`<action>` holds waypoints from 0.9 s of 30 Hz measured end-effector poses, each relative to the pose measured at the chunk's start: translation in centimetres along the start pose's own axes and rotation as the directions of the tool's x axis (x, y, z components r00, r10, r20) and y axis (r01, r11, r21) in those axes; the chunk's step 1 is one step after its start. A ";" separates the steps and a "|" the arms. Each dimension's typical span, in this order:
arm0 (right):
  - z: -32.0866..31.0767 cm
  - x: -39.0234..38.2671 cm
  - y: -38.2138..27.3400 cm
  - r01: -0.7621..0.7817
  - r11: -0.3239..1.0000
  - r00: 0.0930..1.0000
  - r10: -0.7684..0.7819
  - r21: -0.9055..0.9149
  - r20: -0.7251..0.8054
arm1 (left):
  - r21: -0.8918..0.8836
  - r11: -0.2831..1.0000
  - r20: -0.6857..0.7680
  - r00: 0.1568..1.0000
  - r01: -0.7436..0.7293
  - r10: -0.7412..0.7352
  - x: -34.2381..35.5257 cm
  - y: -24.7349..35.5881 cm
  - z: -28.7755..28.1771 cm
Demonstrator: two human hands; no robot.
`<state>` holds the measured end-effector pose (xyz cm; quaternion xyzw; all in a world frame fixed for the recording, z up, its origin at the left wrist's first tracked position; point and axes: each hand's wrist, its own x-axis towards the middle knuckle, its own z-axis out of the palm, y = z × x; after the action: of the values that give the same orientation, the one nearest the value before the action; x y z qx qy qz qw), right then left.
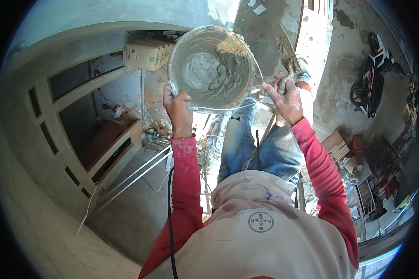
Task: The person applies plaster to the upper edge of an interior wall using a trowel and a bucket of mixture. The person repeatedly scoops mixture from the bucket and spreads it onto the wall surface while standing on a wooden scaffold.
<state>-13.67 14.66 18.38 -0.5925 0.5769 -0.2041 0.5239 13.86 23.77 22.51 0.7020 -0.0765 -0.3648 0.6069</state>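
Observation:
My left hand [179,111] is closed on the left rim of a round bucket [173,63], which holds grey wet mortar [223,69] smeared over its bottom and right inner side. To the bucket's right, my right hand [288,102] grips the wooden handle of a trowel [287,49], whose blade points up and is caked with mortar. The thin wire handle of the bucket runs down beside my right fingers; whether they hold it too I cannot tell. My jeans-clad legs [237,149] show below the bucket.
A pale plank [314,37] runs beside my right leg, high above the floor. A wall with recessed openings [56,107] stands left, with stacked sacks [146,58] and metal rods [139,172]. A parked motorbike [375,74] and assorted clutter [354,167] are down on the right.

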 end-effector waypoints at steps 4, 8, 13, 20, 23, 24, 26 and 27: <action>2.0 1.3 -0.5 -0.476 0.459 0.851 0.457 0.750 0.260 | -0.085 0.994 0.038 0.997 0.072 -0.069 -0.1 -0.1 -0.1; 0.5 1.4 -1.3 -0.548 0.382 0.824 0.401 0.745 0.400 | -0.172 0.971 0.122 0.982 0.166 -0.146 -1.1 2.2 -0.4; -3.3 1.0 1.3 -0.373 0.360 0.905 0.346 0.855 0.249 | 0.569 0.822 0.443 0.830 0.033 -0.340 0.0 12.1 -2.8; -5.4 0.8 4.7 -0.356 0.457 0.918 0.337 0.815 0.212 | 0.953 0.292 -0.063 0.994 0.087 -0.090 8.6 2.0 -20.4; -4.4 0.2 5.8 -0.363 0.467 0.906 0.380 0.806 0.188 | 0.968 0.089 -0.228 0.969 0.236 -0.090 9.0 -3.4 -23.6; -4.4 -0.1 5.6 -0.370 0.470 0.902 0.387 0.801 0.190 | 0.960 0.144 -0.234 0.970 0.242 -0.069 8.2 -3.8 -23.4; -4.2 -0.7 5.5 -0.411 0.542 0.891 0.410 0.733 0.196 | 0.935 0.270 -0.229 0.973 0.229 -0.032 7.3 -4.5 -22.7; -3.8 -0.8 5.5 -0.380 0.560 0.904 0.393 0.737 0.168 | 0.894 0.400 -0.229 0.973 0.201 0.023 6.8 -5.2 -21.3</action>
<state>-19.68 15.11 15.39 -0.1779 0.5584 -0.3097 0.7488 29.93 38.33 14.88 0.9552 -0.1623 -0.2217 0.1096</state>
